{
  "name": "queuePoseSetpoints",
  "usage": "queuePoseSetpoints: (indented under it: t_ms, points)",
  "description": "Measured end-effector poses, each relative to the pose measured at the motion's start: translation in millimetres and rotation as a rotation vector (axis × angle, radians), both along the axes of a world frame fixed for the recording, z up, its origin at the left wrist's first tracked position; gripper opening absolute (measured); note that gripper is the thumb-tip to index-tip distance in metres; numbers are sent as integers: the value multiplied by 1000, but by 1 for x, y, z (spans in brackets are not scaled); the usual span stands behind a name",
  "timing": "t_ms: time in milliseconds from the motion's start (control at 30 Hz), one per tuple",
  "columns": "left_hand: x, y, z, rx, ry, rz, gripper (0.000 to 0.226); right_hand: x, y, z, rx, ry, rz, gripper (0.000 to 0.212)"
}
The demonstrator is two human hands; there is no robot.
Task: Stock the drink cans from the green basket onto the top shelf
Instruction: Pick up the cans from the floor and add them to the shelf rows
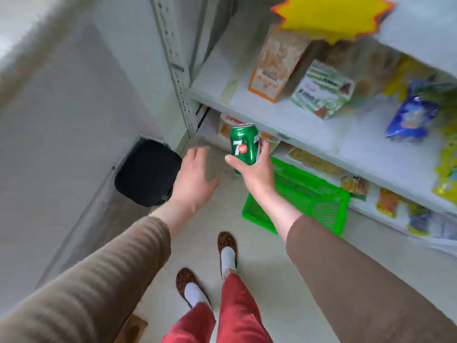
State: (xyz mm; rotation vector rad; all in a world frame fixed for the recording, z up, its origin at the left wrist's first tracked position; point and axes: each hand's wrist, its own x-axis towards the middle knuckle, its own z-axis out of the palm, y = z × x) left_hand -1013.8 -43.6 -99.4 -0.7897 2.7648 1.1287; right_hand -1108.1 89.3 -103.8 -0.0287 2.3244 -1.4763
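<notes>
My right hand [257, 174] grips a green 7up can [244, 144] upright, held in the air in front of the lower shelves. My left hand [195, 177] hovers just left of the can with its fingers spread and nothing in it. The green basket [321, 209] stands on the floor against the shelf unit, below and right of my right hand; my right forearm covers part of it, and the visible part of its inside shows no cans. The top shelf is out of view.
White shelves [309, 125] on the right carry snack packets and bags, with a yellow starburst sign [333, 16] above. A black bin [148, 172] sits on the floor by the left wall. My feet stand on the pale floor below.
</notes>
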Motion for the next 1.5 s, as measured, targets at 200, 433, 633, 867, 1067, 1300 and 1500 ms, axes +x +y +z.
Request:
queuePoseSetpoints:
  t_ms: [200,433,633,867,1067,1300,1500]
  points:
    - [-16,38,163,1,273,-121,67,-1,37,174,-578,-175,-221,31]
    - [-66,82,257,-36,375,-236,68,-40,91,273,-704,-72,-248,34]
    - [-138,128,282,-71,417,-310,65,-104,148,300,-448,177,-299,57]
    - [-191,156,277,-121,349,-265,70,-180,160,276,-174,372,-307,63]
    - [-206,153,266,-166,316,-220,67,-204,139,257,-112,445,-311,75]
    - [-212,143,252,-191,316,-216,65,-210,134,249,-49,481,-318,92]
    - [-214,139,247,-184,289,-257,65,-199,152,236,126,555,-250,78]
